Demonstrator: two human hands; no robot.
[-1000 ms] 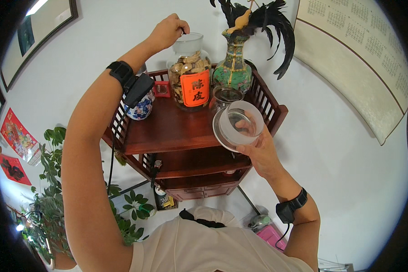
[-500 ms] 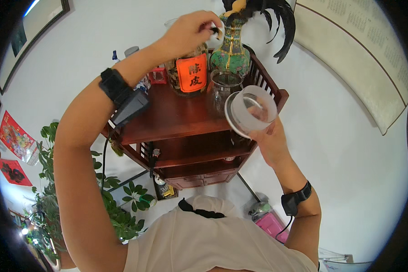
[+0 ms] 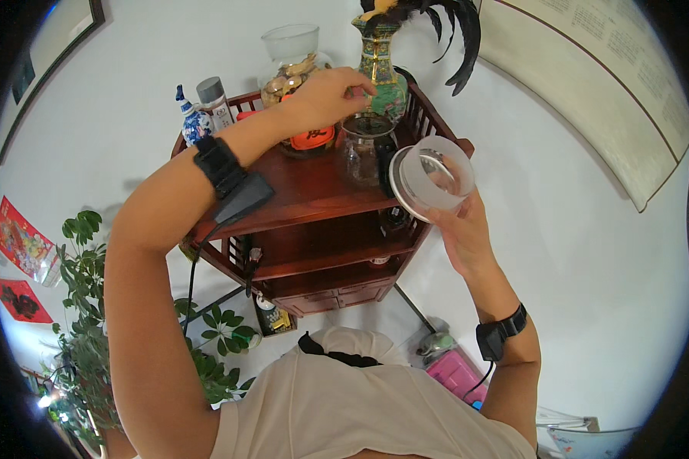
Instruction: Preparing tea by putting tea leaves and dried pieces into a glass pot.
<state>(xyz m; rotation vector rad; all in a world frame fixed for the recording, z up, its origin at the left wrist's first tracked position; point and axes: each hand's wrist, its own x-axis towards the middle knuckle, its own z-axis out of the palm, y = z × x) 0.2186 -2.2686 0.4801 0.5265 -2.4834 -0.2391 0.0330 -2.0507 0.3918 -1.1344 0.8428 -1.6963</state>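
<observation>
Holding 1 lid (image 3: 421, 179) beside small jar (image 3: 361, 153).

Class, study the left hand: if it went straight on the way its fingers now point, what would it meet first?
Most likely the green patterned vase, which lies in line with the left hand. Depth is unclear in this view, so the hand might pass in front of it.

Dark red wooden shelf (image 3: 429, 103), railed. Top board (image 3: 298, 195), back left corner: blue-and-white bottle (image 3: 196, 126), grey-capped bottle (image 3: 217, 105) beside it. Red box (image 3: 246, 115) next along, mostly hidden. Large orange-labelled jar (image 3: 312, 141) of dried pieces (image 3: 291, 80) near back edge. Patterned vase (image 3: 391, 98) at back right corner; open glass jar (image 3: 362, 158) just in front. Board below (image 3: 321, 245): black object (image 3: 394, 219) near right edge, kind unclear.
</observation>
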